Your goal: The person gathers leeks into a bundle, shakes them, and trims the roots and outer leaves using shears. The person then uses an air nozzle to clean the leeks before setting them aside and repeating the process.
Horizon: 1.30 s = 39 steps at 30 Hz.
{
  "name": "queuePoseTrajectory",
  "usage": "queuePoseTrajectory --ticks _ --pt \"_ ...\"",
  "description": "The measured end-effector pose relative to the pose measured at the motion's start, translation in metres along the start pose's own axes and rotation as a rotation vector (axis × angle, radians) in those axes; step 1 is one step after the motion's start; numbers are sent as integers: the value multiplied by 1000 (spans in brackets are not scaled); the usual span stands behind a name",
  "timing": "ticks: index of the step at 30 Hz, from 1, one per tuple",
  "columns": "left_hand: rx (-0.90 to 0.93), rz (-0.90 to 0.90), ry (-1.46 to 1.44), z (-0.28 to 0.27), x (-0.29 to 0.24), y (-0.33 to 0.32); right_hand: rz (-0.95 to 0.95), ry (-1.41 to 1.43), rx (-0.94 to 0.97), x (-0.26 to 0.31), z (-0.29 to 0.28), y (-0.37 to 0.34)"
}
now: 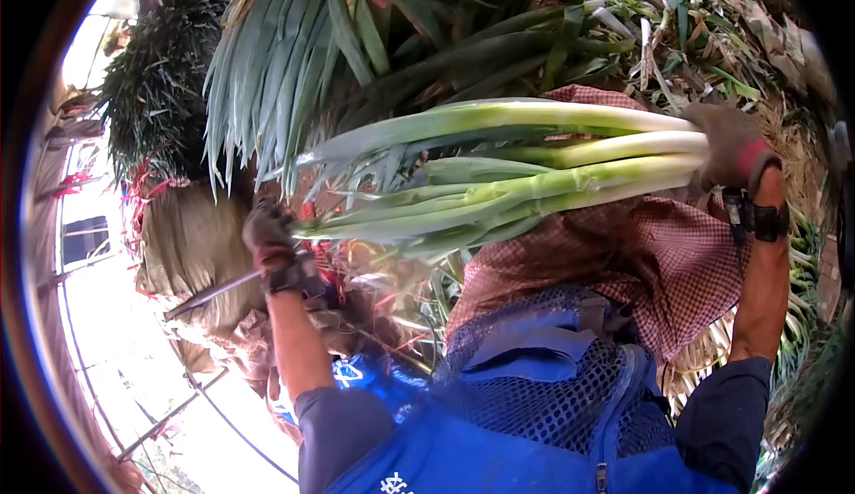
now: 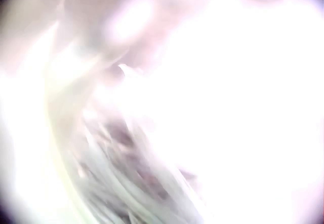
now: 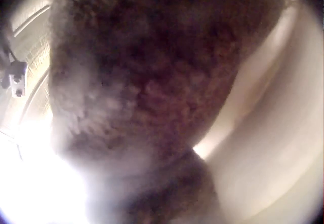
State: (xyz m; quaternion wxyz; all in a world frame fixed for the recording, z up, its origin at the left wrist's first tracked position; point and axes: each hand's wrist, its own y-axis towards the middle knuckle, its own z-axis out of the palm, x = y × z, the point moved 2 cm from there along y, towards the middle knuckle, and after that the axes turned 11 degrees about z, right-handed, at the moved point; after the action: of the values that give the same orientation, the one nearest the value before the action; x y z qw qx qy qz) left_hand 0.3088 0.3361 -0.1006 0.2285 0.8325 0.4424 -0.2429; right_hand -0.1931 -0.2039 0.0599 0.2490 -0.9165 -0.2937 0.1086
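A bundle of long green onions [image 1: 534, 173] lies across the head view, white ends at the right and green leaves at the left. The gloved right hand [image 1: 730, 142] grips the white ends. In the right wrist view the dark glove [image 3: 152, 77] is curled against pale stalks [image 3: 273, 117]. At the leaf tips is the gloved left hand [image 1: 269, 231]; its fingers are blurred, and whether they hold leaves is unclear. The left wrist view is washed out, with blurred leaves [image 2: 121, 183] low in it and no clear fingers.
More green onions [image 1: 294, 57] are heaped beyond the bundle. Loose leaves and trimmings [image 1: 704, 40] cover the upper right. A checkered cloth [image 1: 659, 253] covers the lap. Wrapped material [image 1: 191, 244] and a thin bar [image 1: 214, 294] are near the left arm.
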Motion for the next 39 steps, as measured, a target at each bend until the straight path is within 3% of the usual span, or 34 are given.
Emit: queuePoseTrajectory --ticks 1,3,5,8,9,10,12,14,15,17,19,20,21,22,24,26,27,29,30,32,34,36,38,39 --pt "-99 -236 16 -30 17 -1 -37 6 -29 -10 4 6" --pt "-204 -477 42 -76 56 -16 -46 8 -45 -13 7 8" --pt "27 -217 773 -94 85 -40 -42 12 -21 -10 4 10" --pt "-124 -103 972 -72 9 -78 -39 22 0 -3 -5 7" --pt "-228 16 950 -64 7 -83 -49 8 15 0 -7 7" --pt "-231 13 945 -57 8 -89 -57 -9 32 2 -9 9" --pt "-212 -148 -62 -22 -28 -105 -73 -30 32 -3 -7 18" --pt "97 -218 -315 14 -87 -126 -87 -55 36 -4 -12 21" --pt "264 -40 -425 33 -141 -136 -63 -11 96 0 -16 21" --pt "643 -366 -711 67 -250 -150 -71 63 156 0 -18 22" --pt "1074 -389 -977 109 -313 -164 -67 65 181 2 -19 23" --pt "1139 -184 -1220 140 -336 -175 -65 71 204 3 -21 24" --pt "1322 -275 -1033 144 -380 -166 -76 66 203 2 -23 24" --pt "1451 -323 -1355 186 -389 -179 -76 31 193 2 -23 24" --pt "1587 -362 -1690 247 -413 -199 -47 17 208 5 -26 19" --pt "1421 -502 -1790 275 -445 -198 -4 -31 202 9 -28 12" --pt "1289 -491 -1823 283 -452 -196 11 1 238 7 -26 11" --pt "1214 -429 -1861 290 -460 -189 34 34 275 2 -24 6" --pt "1123 -370 -1895 289 -463 -186 -43 -28 237 1 -24 1" --pt "1110 -351 -1850 279 -473 -181 -123 -96 198 -5 -29 -2" --pt "1081 -339 -1751 253 -480 -178 -224 187 334 -16 -31 -8" --pt "1031 -333 -1708 239 -486 -175 -134 275 454 -34 -20 -5" --pt "1119 -567 -1483 238 -491 -170 -177 613 585 -56 17 8" --pt "1063 -607 -1495 237 -494 -171 -189 659 579 -56 24 4"
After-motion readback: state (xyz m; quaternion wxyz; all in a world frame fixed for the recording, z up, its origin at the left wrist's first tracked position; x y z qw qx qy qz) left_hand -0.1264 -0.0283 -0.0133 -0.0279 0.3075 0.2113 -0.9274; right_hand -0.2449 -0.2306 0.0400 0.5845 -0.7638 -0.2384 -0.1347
